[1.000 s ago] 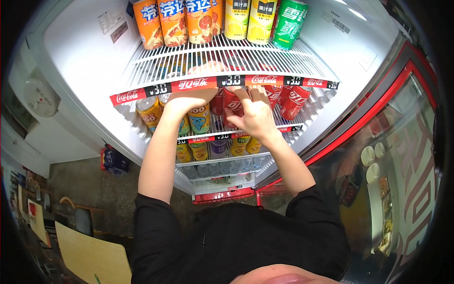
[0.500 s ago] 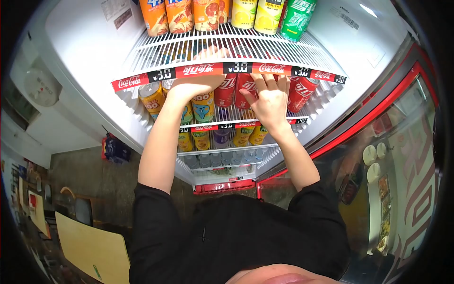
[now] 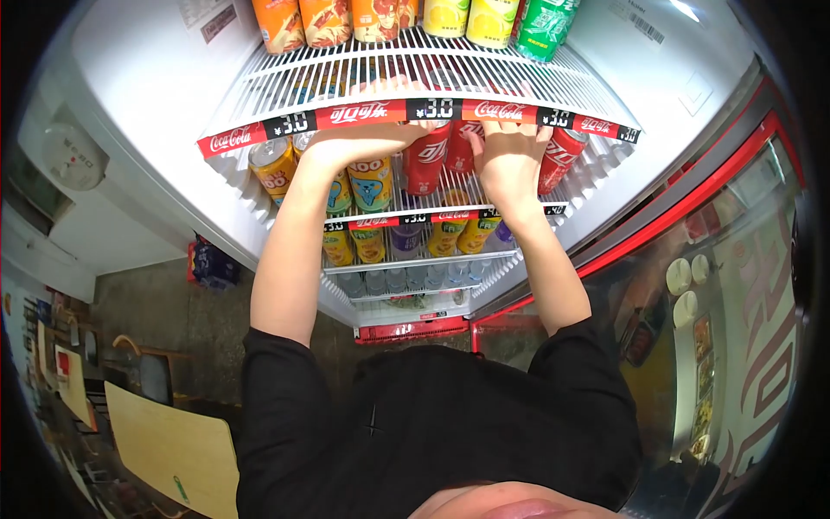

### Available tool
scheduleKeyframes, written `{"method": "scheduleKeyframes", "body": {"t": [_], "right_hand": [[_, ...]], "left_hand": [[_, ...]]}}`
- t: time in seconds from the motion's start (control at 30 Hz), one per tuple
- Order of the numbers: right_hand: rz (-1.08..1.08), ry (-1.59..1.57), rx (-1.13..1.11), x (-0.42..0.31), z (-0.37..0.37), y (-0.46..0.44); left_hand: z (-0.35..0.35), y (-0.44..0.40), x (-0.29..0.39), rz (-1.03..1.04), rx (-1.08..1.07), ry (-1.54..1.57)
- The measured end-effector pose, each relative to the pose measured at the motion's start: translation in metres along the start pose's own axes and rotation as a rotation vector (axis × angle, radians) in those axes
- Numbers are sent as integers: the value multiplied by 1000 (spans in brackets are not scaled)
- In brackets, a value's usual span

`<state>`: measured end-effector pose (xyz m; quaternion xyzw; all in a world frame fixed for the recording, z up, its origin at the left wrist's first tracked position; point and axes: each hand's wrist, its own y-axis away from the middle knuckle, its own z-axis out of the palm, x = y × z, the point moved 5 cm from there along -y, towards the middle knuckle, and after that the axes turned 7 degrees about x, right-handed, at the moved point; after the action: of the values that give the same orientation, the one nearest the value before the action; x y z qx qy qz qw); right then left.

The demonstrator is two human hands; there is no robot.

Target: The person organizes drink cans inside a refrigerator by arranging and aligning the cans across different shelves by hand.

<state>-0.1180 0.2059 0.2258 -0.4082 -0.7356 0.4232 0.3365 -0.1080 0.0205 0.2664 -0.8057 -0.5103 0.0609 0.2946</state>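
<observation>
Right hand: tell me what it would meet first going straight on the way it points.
Most likely one of the red cans; the right hand points inward beneath the wire shelf, but the price strip crossing in front leaves depth unclear.

A black T-shirt (image 3: 471, 432) is spreading across the bottom middle of the frame, with a small, thin, cross-like mark (image 3: 373, 421) showing on its front, left of centre. Its short, loose black sleeves (image 3: 281, 376) are leaving the forearms (image 3: 290, 251) and both hands (image 3: 512, 164) bare.
</observation>
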Motion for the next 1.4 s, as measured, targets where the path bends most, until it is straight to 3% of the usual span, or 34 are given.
{"method": "scheduleKeyframes", "body": {"t": [0.03, 0.13, 0.27, 0.33, 0.4, 0.5, 0.63, 0.73, 1.07, 1.1, 1.2, 1.4], "right_hand": [[4, 8, -7, 1, 1, -1], [35, -7, -38, 6, 10, -1], [12, -49, 3, 10, 11, -3], [-66, -19, 213, 8, 5, -10], [-68, -67, 288, 7, 3, -11], [97, -249, 94, 4, 3, 4], [-51, -603, 257, -22, -18, -4], [-66, -643, 70, -36, -12, 1], [-3, -679, 193, -47, -1, 1], [-8, -673, 203, -47, -1, 0], [2, -673, 217, -47, 1, 0], [30, -674, 210, -46, 4, 0]], "left_hand": [[-11, 0, 9, -39, -63, 116], [2, 3, -5, -9, 91, -56], [2, 4, -7, -35, 91, -81], [-5, 4, 5, 16, 83, -78], [-1, 2, 1, 58, 108, -36], [4, 1, -10, 177, 207, -53], [2, 5, -17, 234, 321, -109], [-3, 9, -13, 219, 293, -147], [-12, 7, 1, 70, 59, -295], [-9, 4, -7, -9, 128, -154], [-10, 7, -2, 252, 283, -156], [-15, 9, -22, 203, 242, -227]]}}
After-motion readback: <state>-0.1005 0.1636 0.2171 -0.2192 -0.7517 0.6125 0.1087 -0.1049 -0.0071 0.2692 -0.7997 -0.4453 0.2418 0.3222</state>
